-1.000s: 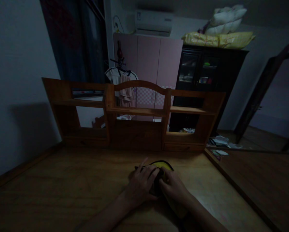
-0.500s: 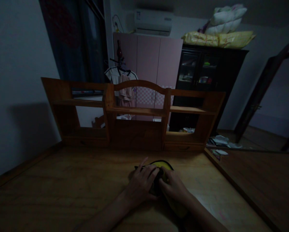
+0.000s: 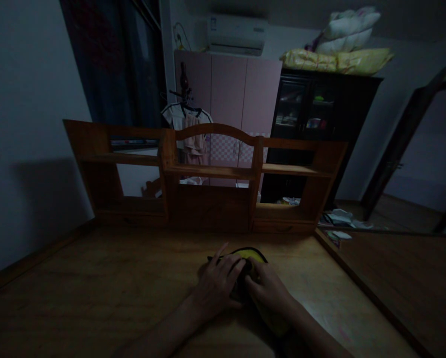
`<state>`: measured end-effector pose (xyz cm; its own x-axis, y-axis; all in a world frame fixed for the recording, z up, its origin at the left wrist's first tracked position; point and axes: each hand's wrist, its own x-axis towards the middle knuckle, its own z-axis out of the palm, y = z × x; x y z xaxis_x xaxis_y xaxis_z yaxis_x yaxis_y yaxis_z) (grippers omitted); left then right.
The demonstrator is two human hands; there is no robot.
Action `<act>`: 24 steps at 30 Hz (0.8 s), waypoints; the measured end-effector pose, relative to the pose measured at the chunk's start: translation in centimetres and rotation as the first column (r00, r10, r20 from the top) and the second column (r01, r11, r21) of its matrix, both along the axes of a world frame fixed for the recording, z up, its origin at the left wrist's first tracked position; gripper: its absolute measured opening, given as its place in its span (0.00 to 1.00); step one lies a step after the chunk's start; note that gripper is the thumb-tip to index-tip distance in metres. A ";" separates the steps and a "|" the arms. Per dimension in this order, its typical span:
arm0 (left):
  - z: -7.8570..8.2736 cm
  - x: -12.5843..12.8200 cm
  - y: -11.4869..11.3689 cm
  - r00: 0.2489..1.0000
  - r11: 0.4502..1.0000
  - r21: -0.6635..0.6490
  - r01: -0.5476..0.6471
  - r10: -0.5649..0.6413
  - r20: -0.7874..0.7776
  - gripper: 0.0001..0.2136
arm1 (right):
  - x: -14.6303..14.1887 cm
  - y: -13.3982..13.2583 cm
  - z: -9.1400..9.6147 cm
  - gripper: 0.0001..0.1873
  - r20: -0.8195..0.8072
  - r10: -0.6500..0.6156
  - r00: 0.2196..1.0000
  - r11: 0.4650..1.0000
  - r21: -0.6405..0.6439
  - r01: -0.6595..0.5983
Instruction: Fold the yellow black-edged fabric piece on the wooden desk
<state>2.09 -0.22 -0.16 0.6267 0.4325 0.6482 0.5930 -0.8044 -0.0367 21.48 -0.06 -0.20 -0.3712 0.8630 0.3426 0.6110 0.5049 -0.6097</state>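
Observation:
A yellow cloth item with a dark edge (image 3: pixel 253 255) lies on the wooden desk (image 3: pixel 114 288), near its middle. My left hand (image 3: pixel 217 283) rests on its left part with the fingers bent and pressed down on it, the forefinger pointing up and away. Just to the right, my right hand (image 3: pixel 268 288) lies on the same item, its fingers curled onto the fabric and meeting my left hand's fingers. More of the yellow fabric shows under my right wrist. The room is very dim, so the item's exact shape is hard to make out.
A wooden shelf unit (image 3: pixel 208 171) with open compartments stands along the desk's far edge. The wall (image 3: pixel 29 149) borders the desk on the left. Behind are a pink wardrobe (image 3: pixel 230 94), a dark cabinet (image 3: pixel 320 114) topped with bedding, and a doorway at right.

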 end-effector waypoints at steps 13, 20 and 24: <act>0.1 0.0 -0.1 1.000 1.000 0.015 0.000 0.000 0.013 0.41 | 0.2 0.0 -0.5 0.18 0.019 -0.032 0.999 0.999 0.014 0.032; 0.3 0.1 -0.1 0.999 0.999 0.035 0.008 -0.009 0.035 0.40 | 0.1 -0.1 -0.1 0.17 0.016 -0.025 1.000 0.999 0.024 0.025; 0.2 0.0 -0.1 1.000 1.000 0.012 0.000 -0.001 0.020 0.41 | 0.1 -0.1 -0.1 0.15 0.014 -0.018 1.000 1.000 0.018 0.017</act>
